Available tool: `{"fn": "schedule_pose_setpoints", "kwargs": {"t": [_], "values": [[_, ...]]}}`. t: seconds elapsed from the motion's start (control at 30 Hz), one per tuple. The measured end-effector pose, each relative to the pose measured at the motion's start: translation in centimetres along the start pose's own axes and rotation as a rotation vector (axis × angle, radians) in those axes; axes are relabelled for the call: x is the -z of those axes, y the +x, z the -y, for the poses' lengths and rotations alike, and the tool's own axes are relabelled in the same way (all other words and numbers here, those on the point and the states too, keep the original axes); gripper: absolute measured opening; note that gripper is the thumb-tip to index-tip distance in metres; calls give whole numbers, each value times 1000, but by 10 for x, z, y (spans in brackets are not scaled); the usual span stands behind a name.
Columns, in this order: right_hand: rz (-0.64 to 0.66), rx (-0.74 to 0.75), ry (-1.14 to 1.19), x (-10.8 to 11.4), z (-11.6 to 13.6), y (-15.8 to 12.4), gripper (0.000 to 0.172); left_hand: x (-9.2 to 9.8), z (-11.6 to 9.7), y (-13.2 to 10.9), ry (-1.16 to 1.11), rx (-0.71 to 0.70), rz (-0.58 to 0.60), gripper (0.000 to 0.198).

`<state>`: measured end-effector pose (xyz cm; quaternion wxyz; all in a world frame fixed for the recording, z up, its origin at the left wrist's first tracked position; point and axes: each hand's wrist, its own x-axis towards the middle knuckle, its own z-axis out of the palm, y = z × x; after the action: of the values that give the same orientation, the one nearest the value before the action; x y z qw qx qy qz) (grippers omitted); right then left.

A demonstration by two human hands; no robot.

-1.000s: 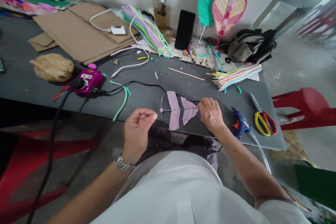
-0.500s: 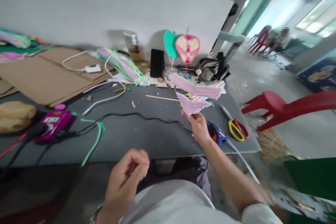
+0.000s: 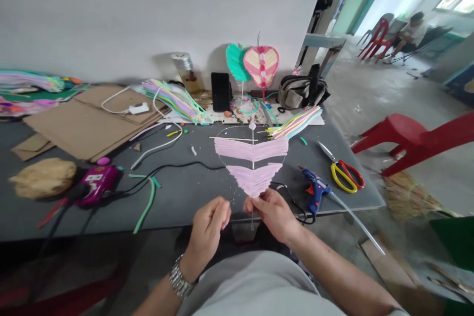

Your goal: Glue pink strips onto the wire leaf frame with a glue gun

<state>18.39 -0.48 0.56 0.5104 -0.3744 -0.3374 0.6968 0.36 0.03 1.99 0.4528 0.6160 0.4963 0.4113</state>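
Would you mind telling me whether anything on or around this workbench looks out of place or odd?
The glue gun near the right hand looks slightly odd: its very long clear glue stick runs past the table edge and sticks out over the floor.

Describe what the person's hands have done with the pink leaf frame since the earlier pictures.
The right hand has lifted the pink-strip wire leaf frame off the table and now holds it upright by its lower tip. The left hand has moved up beside it. The hot glue gun and yellow-handled scissors lie where they were.
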Motion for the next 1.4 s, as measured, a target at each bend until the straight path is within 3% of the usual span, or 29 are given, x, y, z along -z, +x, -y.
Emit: {"fn": "schedule_pose_setpoints", "kwargs": {"t": [0.13, 0.33, 0.5, 0.63, 0.73, 0.87, 1.0, 1.13, 1.4], "values": [[23, -57, 29, -3, -10, -6, 37, -2, 4, 2, -88, 133, -13, 37], [-18, -120, 86, -2, -19, -7, 37, -5, 12, -5, -74, 128, 39, 58], [-8, -131, 96, 0, -25, -8, 37, -3, 13, -4, -151, 189, -30, 42], [1, -146, 84, -2, -28, -9, 38, -3, 13, -1, -220, 193, -18, 57], [-5, -161, 71, -5, -32, -11, 40, -9, 9, 3, -275, 144, 7, 54], [15, -167, -32, -6, -32, -15, 41, -24, 4, 8, -447, 274, 21, 48], [-166, 7, -268, 5, -12, -21, 38, -33, 7, 11, -587, 239, -37, 36], [-364, 121, -224, 17, 12, -18, 36, -37, 11, 8, -587, 254, -19, 34], [-337, 122, -7, 21, 11, -6, 34, -42, 9, 1, -584, 313, -4, 35]]}}
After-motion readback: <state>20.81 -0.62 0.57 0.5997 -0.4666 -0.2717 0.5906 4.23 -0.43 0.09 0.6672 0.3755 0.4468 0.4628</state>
